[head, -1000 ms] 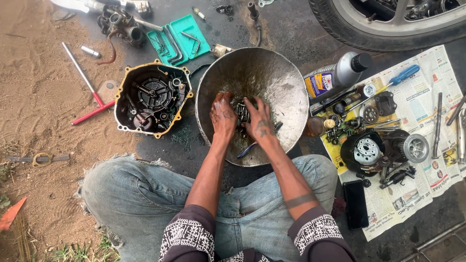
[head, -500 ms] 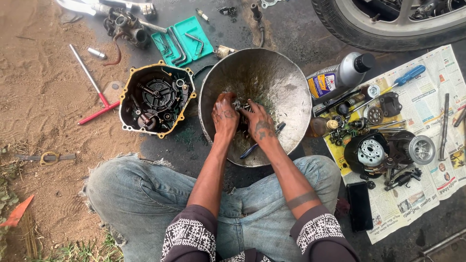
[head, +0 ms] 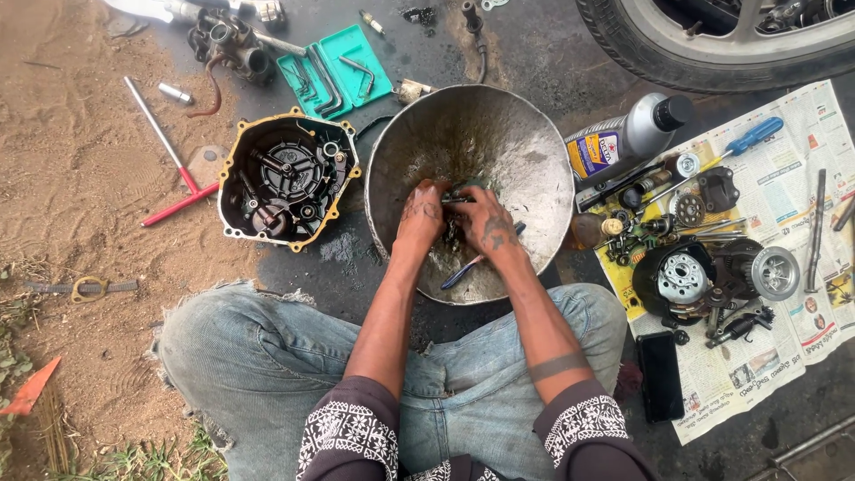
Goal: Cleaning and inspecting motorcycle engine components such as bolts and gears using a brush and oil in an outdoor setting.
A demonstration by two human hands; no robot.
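Both of my hands are down in a large dented metal basin (head: 525, 151) on the ground in front of my knees. My left hand (head: 420, 214) and my right hand (head: 485, 224) close together around a small dark greasy engine part (head: 456, 194) held between them. A blue-handled brush (head: 472, 265) lies in the basin just under my right wrist. What the part is exactly I cannot tell; my fingers cover most of it.
A black engine cover with a yellow gasket (head: 287, 178) lies left of the basin. A red T-handle wrench (head: 169, 160), a green tool tray (head: 337, 71), an oil bottle (head: 623, 138), a tyre (head: 712, 44), and newspaper (head: 766, 356) with several engine parts, a blue screwdriver (head: 753, 135) and a phone (head: 661, 376) surround me.
My hands stay in the basin on the small part, shifting slightly. The view has drifted a little.
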